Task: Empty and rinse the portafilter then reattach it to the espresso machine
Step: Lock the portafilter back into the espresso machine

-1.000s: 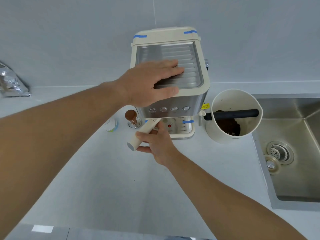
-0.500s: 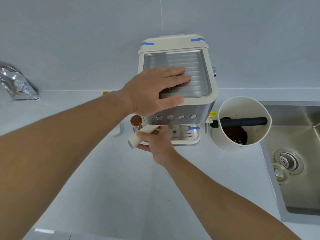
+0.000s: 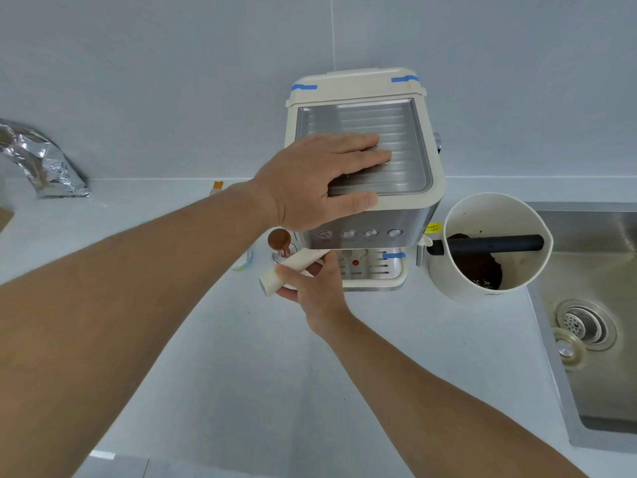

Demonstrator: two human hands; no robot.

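A cream and steel espresso machine (image 3: 406, 132) stands against the back wall. My left hand (image 3: 317, 177) lies flat on its ribbed top plate, fingers spread, pressing down. The portafilter's cream handle (image 3: 293, 269) sticks out to the lower left from under the machine's front. My right hand (image 3: 313, 288) is wrapped around that handle. The portafilter's basket end is hidden under the machine's head.
A white knock box (image 3: 451, 284) with a black bar and spent coffee grounds stands right of the machine. A steel sink (image 3: 603, 391) with a drain strainer lies at the far right. A brown-knobbed tamper (image 3: 279, 240) sits left of the machine. A foil bag (image 3: 41, 160) lies at far left.
The handle and both hands hold nearly the same pose. The view has shifted, so the machine sits lower and further right in the frame.
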